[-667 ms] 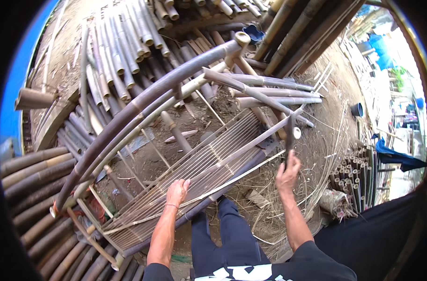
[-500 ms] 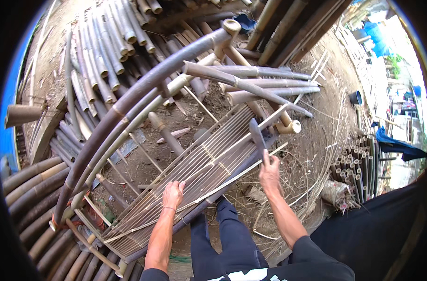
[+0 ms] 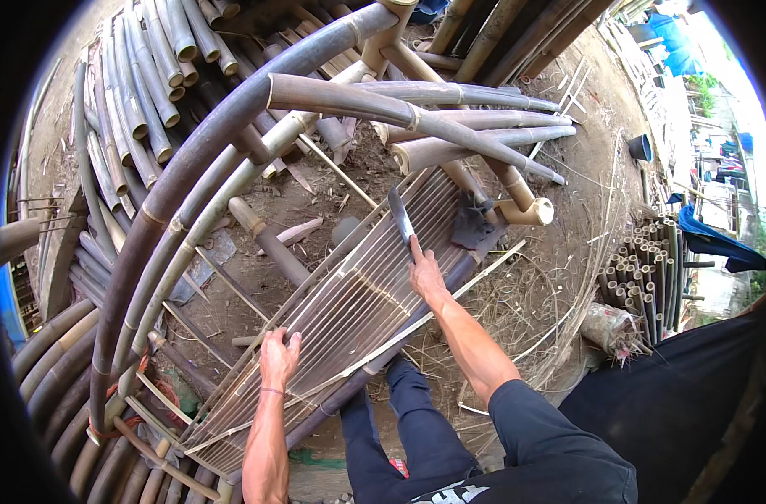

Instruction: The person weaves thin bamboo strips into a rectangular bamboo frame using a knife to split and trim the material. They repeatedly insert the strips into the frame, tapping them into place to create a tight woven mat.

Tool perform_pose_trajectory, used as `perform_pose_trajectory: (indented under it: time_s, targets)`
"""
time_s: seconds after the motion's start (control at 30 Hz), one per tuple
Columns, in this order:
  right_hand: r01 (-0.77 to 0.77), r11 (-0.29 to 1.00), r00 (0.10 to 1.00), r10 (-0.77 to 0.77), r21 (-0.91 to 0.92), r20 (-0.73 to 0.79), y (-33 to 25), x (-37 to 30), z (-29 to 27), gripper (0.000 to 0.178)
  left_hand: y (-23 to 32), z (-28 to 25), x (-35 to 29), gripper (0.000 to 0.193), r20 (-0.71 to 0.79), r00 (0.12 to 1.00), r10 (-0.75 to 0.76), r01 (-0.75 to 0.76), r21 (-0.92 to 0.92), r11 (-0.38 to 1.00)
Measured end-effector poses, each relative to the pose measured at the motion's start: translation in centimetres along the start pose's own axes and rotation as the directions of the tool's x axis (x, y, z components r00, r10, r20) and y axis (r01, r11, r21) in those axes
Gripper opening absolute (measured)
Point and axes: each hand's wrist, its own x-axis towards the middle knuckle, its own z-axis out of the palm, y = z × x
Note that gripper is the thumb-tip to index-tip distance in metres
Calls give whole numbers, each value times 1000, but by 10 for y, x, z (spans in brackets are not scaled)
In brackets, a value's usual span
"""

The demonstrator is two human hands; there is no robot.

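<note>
- In the head view, we see our right hand closed around the handle of a knife, its blade pointing up and slightly left over the slats.
- We cannot tell whether the blade touches them.
- Our left hand is at the far long edge of the slatted bamboo panel, toward its left end, with bent fingers; we cannot tell whether they grip anything.
- A thin band circles our left wrist.
- The panel lies slantwise in front of our legs, its left end nearer us and its right end farther away.
- A pale strip runs lengthwise along our side of the panel, passing beneath the right forearm.
- Beside that strip, we find a dark pole forming the panel's near edge.
- Beyond the panel, a dark curved pole arches from lower left to the top.
- Straight bamboo poles cross above the panel's far end.
- More bamboo is stacked at left, and we see a bundle of short canes standing at right, below a dark bucket and near a blue sheet.
</note>
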Motion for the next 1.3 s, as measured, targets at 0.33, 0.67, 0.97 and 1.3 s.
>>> perform_pose_trajectory:
  time_s: [0.33, 0.67, 0.97, 1.3]
  targets:
    - [66, 998, 997, -66, -20, 27, 15, 13, -3, 71, 0, -3, 17, 46, 113, 977, -182, 196, -128, 972]
    - [102, 978, 986, -124, -184, -111, 12, 14, -8, 67, -34, 40, 33, 78, -34, 998, -56, 59, 93, 994]
    - [138, 778, 929, -317, -613, -193, -26, 86, -118, 51, -67, 74, 35, 85, -41, 990, -134, 139, 207, 968]
    - [273, 529, 923, -379, -803, 64, 4, 145, -111, 33, -55, 85, 24, 102, -56, 981, -188, 196, 270, 943]
